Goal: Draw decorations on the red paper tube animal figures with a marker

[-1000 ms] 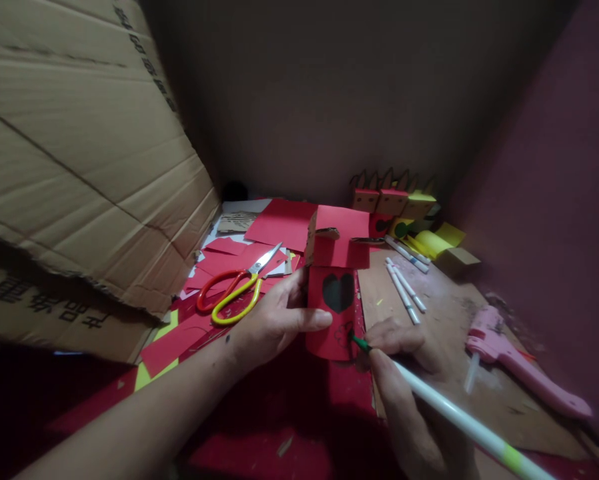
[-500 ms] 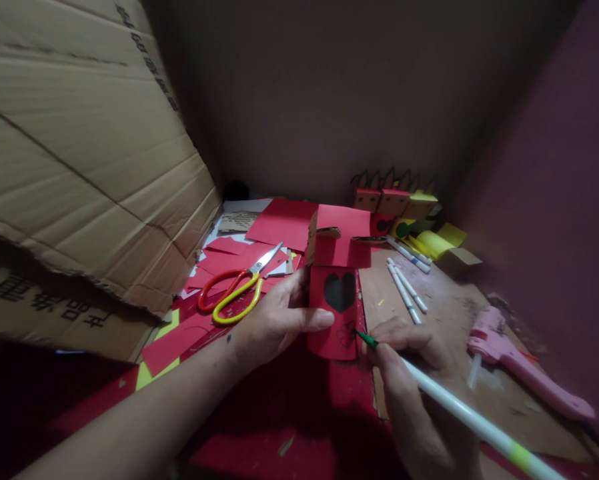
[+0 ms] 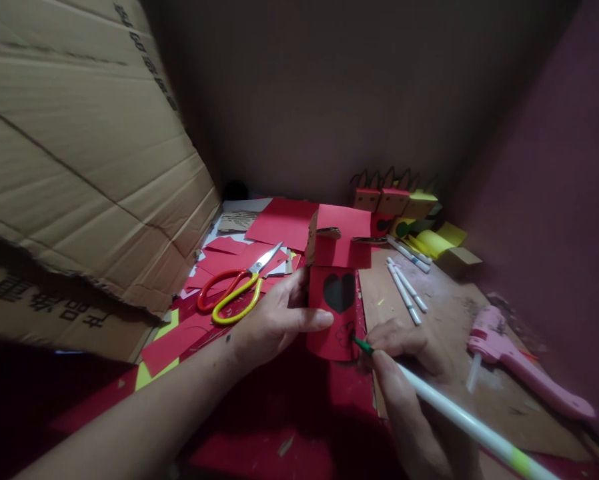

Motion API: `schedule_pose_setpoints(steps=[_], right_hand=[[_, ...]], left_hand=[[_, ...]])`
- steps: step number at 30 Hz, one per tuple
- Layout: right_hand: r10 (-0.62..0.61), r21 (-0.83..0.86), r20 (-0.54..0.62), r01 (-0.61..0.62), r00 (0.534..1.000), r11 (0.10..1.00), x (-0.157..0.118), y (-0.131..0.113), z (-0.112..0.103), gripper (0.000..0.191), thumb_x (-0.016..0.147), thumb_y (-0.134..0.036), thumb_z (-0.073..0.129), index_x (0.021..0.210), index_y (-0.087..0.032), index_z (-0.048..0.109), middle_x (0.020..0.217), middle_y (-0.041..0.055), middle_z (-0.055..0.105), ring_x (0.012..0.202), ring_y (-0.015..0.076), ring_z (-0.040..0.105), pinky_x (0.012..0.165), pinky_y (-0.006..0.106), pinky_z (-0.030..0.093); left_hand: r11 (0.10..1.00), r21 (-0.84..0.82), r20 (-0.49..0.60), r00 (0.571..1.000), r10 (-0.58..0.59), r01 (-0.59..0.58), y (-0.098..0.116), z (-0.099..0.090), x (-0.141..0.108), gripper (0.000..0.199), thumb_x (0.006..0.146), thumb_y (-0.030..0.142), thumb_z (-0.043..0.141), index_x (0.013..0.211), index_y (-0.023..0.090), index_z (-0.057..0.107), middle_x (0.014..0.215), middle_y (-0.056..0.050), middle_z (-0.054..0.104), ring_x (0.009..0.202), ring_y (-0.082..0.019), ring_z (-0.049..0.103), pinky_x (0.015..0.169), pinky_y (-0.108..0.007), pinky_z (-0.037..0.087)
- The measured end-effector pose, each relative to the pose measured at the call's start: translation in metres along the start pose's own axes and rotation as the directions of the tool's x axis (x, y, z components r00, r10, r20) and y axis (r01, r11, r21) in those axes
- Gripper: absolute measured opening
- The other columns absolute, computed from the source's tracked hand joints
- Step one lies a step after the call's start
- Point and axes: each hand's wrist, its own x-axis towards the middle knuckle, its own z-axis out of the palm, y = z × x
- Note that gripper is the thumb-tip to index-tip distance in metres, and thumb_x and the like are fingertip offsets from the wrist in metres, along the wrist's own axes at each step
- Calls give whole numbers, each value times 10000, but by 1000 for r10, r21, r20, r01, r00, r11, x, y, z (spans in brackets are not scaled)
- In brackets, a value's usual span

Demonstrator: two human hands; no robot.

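My left hand (image 3: 289, 313) is closed around the left side of a red paper figure (image 3: 324, 340), its thumb across the front. The figure has a boxy head (image 3: 343, 223) with cardboard edges and a tube-like body. A dark heart (image 3: 339, 293) is on the body, and below it is a small flower-like outline (image 3: 344, 335). In my right hand (image 3: 409, 380) is a white marker (image 3: 454, 410) with a green tip, gripped like a pen. That tip touches or nearly touches the outline's right side. Fingers behind the figure are hidden.
Scissors (image 3: 252, 283) with red and yellow handles lie on red paper pieces at left. Several markers (image 3: 404, 290) and a pink glue gun (image 3: 519, 363) rest on a cardboard sheet (image 3: 444, 353) at right. Small box figures (image 3: 394, 200) stand behind. A large cardboard panel (image 3: 79, 147) rises at left.
The marker tip has shifted slightly left and down on the outline, and my right hand moved with it. More dark line shows there. My left hand and the figure stay put.
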Motion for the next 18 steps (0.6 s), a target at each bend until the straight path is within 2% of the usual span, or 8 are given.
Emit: schedule_pose_setpoints(steps=[7,16,18], right_hand=[[54,-43,-33,-55,998,998,-4,0,-3,139,1015,-207,535,895,-272,564,800,-30,624,685,112,613,622,185,530],[11,1,-2,-11,1000,1000,-2,0,0,154,1004,-151,532,914,-274,560,799,-33,615,728,114,617,676,192,537],[22,-15,-24,-22,999,1000,-3,0,-1,141,1009,-174,533,911,-271,564,803,-30,624,720,115,624,627,184,521]], left_hand=[[1000,-8,13,1000,-6,6,0,1,-1,456,694,190,833,1113,170,652,1148,-116,710,1109,-303,658,895,-378,511],[1000,-9,12,1000,-4,4,0,1,-1,475,681,195,844,1112,173,648,1133,-106,713,1091,-297,663,923,-388,507],[1000,-8,6,1000,-8,8,0,2,-2,465,689,194,839,1112,174,648,1141,-107,712,1099,-299,663,886,-371,520]])
